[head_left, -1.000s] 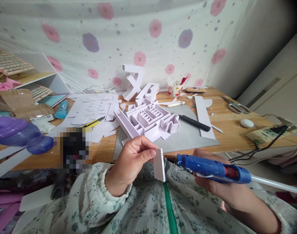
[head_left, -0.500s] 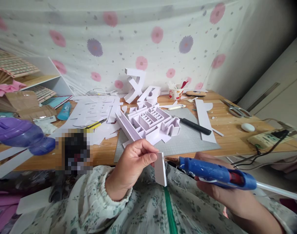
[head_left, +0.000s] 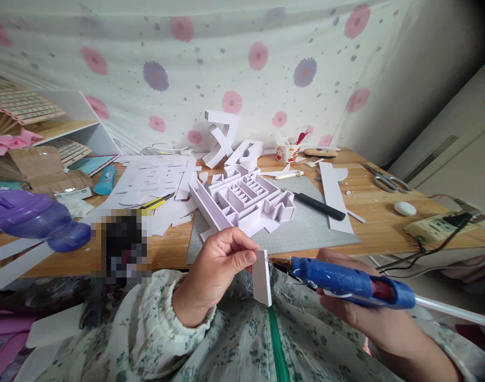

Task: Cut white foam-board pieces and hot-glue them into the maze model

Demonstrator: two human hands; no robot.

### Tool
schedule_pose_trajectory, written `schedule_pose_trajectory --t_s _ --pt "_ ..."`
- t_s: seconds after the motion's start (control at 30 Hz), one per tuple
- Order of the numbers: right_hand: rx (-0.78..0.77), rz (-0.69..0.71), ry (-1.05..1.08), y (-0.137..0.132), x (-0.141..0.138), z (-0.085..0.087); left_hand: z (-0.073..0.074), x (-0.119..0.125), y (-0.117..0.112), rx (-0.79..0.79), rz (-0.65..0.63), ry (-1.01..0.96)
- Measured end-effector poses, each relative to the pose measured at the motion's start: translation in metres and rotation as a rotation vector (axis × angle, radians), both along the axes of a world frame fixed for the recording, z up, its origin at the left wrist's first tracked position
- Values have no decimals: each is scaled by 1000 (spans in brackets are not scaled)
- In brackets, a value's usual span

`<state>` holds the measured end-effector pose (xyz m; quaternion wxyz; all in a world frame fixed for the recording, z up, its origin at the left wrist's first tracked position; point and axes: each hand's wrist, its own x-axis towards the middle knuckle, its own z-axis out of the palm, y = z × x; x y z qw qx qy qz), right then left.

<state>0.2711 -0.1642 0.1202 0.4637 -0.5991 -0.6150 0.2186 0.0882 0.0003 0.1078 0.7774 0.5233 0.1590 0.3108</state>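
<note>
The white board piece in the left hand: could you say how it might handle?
Probably stiff: the white board piece hangs flat, pinched at one edge by the left hand. Likely light: a pinch alone carries it.

The nozzle of the blue glue gun (head_left: 345, 281) has edged left, right up to the white foam strip (head_left: 262, 277).

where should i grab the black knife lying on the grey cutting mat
Grip the black knife by its thick handle, near the rounded end on the right. Come down from above on that side: it lies flat on the cutting mat, and its thin blade end points left toward the white foam-board model, so the grip stays clear of it.
</note>
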Motion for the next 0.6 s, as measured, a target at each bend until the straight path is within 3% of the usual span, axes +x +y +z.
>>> schedule_pose_trajectory --t_s 0.33,0.6 --pt "5 21 -36 2 -1 4 1 1 -1 -40 -41 -24" --pt "37 40 -126 2 1 5 1 -3 1 16 -42 -18"
